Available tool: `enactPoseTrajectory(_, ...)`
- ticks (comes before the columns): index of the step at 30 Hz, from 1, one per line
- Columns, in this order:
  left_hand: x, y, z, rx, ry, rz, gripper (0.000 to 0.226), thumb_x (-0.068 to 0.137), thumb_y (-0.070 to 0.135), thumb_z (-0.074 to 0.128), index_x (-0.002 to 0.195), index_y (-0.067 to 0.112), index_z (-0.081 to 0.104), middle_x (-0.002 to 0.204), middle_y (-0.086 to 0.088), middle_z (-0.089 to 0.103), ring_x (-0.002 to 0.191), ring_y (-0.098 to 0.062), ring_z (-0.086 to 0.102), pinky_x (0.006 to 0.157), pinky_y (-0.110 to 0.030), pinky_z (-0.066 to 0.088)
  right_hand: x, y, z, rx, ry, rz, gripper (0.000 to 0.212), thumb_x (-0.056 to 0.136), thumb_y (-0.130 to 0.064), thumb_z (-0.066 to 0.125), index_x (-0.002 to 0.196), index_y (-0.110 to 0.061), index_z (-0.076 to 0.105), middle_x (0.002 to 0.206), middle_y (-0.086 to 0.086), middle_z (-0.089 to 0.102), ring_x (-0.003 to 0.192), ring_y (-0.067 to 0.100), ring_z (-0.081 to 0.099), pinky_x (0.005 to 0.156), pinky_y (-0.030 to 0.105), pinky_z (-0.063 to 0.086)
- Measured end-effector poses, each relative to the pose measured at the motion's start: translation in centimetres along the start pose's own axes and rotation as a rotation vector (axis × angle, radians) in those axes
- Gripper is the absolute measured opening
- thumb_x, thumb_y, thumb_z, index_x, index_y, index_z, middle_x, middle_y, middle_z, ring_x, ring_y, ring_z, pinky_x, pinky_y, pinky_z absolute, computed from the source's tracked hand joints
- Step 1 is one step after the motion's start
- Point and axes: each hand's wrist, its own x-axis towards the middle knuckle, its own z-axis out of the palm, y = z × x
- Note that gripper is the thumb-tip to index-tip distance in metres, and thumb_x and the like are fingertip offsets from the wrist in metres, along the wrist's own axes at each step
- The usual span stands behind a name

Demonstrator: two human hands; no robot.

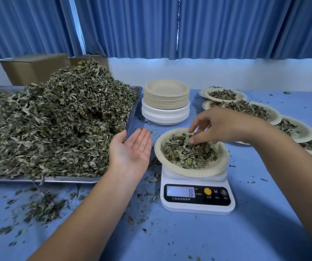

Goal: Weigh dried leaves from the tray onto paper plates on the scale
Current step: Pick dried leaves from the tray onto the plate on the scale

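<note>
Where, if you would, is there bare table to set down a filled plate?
Bare cloth right of the scale, in front of the filled plates. Crowded: the gap between tray and plate stack; left front is strewn with leaves.

A herb-packing workroom — heaped leaf tray (57,179), cardboard boxes (34,68) (by the wall (226,72)), blue curtains (132,25).

The tray (66,179) is gleaming as brushed metal; the dried leaves (57,119) are looking brittle and matt, the plates (165,97) matt paper, the scale (197,209) glossy white plastic. Smooth blue cloth (264,194) is covering the worktop (189,242).
</note>
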Motion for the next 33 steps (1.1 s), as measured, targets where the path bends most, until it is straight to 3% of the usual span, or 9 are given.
enactPoseTrajectory(4,0.0,0.0,-0.1,0.004,-0.002,0.001,0.044,0.098,0.029,0.041,0.124,-0.005,0.052,0.121,-0.02,0.06,0.12,-0.03,0.055,0.099,-0.038,0.044,0.1,-0.1,0.2,0.035,0.034,-0.064,0.005,0.079,-0.023,0.078,0.082,-0.024,0.074,0.071,-0.008,0.07,0.064,0.01,0.066,0.054,0.012,0.046)
enactPoseTrajectory(6,0.0,0.1,0.0,-0.003,-0.001,0.0,0.044,0.098,0.029,0.041,0.123,-0.005,0.053,0.122,-0.02,0.06,0.12,-0.03,0.055,0.1,-0.038,0.043,0.0,0.1,-0.3,0.091,0.105,-0.088,0.005,0.079,-0.018,0.076,0.078,-0.022,0.075,0.07,-0.006,0.072,0.065,0.008,0.068,0.058,0.014,0.051)
enactPoseTrajectory(10,0.0,0.0,0.0,-0.009,0.0,0.0,0.045,0.099,0.03,0.041,0.123,-0.006,0.053,0.122,-0.02,0.06,0.12,-0.03,0.054,0.101,-0.038,0.043,-0.1,0.5,-1.3,0.213,0.164,-0.13,0.005,0.078,-0.017,0.077,0.077,-0.021,0.075,0.069,-0.006,0.073,0.058,0.001,0.065,0.053,0.007,0.045)
enactPoseTrajectory(13,-0.1,0.0,0.0,-0.007,-0.004,0.0,0.045,0.099,0.03,0.041,0.123,-0.006,0.053,0.122,-0.02,0.06,0.12,-0.03,0.055,0.101,-0.038,0.043,-0.1,0.5,-0.9,0.158,0.105,-0.124,0.008,0.077,-0.024,0.079,0.083,-0.024,0.074,0.074,-0.009,0.073,0.068,0.004,0.068,0.06,0.012,0.051)
enactPoseTrajectory(17,-0.1,0.0,-0.1,-0.004,-0.004,0.001,0.044,0.098,0.03,0.041,0.12,-0.006,0.054,0.121,-0.021,0.06,0.119,-0.03,0.056,0.102,-0.038,0.043,0.3,0.0,1.1,-0.014,0.046,-0.108,0.019,0.075,-0.036,0.079,0.092,-0.031,0.073,0.081,-0.016,0.064,0.073,-0.003,0.059,0.062,0.014,0.043)
enactPoseTrajectory(21,-0.1,0.0,-0.1,-0.004,-0.009,0.0,0.044,0.098,0.031,0.041,0.119,-0.006,0.054,0.121,-0.021,0.061,0.119,-0.03,0.056,0.103,-0.038,0.043,0.5,-0.3,1.7,-0.051,0.055,-0.146,0.01,0.079,-0.029,0.077,0.088,-0.028,0.073,0.072,-0.018,0.062,0.07,0.001,0.058,0.061,0.014,0.044)
enactPoseTrajectory(25,-0.1,0.0,-0.1,-0.001,-0.009,0.004,0.044,0.099,0.031,0.041,0.121,-0.006,0.054,0.12,-0.021,0.061,0.118,-0.03,0.056,0.103,-0.038,0.043,-0.1,-0.3,0.1,0.104,0.168,-0.17,0.005,0.077,-0.02,0.077,0.082,-0.023,0.076,0.076,-0.002,0.073,0.077,0.014,0.068,0.072,0.028,0.052)
enactPoseTrajectory(30,0.0,0.0,-0.1,0.001,-0.008,0.0,0.044,0.098,0.03,0.041,0.121,-0.005,0.054,0.12,-0.021,0.061,0.118,-0.03,0.056,0.103,-0.038,0.043,-0.7,-0.3,-1.3,0.295,0.289,-0.189,0.007,0.076,-0.017,0.079,0.082,-0.019,0.076,0.075,0.007,0.071,0.055,0.002,0.054,0.052,0.008,0.039)
enactPoseTrajectory(33,0.0,-0.1,-0.1,0.008,-0.006,0.001,0.044,0.098,0.03,0.041,0.12,-0.005,0.054,0.119,-0.021,0.061,0.118,-0.029,0.056,0.103,-0.038,0.043,-0.7,-0.3,-1.4,0.298,0.305,-0.179,0.009,0.076,-0.018,0.08,0.084,-0.018,0.076,0.072,0.006,0.068,0.047,-0.002,0.047,0.046,0.007,0.034)
